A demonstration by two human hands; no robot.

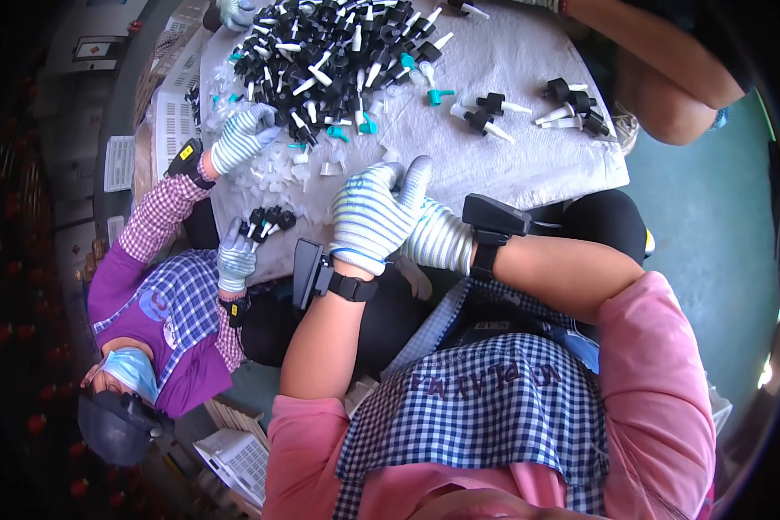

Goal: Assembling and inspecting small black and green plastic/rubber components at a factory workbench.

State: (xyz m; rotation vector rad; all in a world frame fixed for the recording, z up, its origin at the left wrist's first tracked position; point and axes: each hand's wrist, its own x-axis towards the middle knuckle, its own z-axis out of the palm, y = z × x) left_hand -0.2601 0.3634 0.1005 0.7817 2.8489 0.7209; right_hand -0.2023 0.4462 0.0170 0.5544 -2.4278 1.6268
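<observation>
In the head view, the gloved left hand [374, 217] overlapped the gloved right hand [440, 238] at the table's [529, 56] near edge; its fingers were partly bent, the right's were hidden, and whether either gripped anything could not be told. Beyond them, rightward, two pumps [494, 105] lay on their sides, white ends pointing right, the nearer one's axis slanting toward the wearer. Farther right lay a cluster [593, 122], two white stems pointing left. A pile [329, 61] rose ahead.
</observation>
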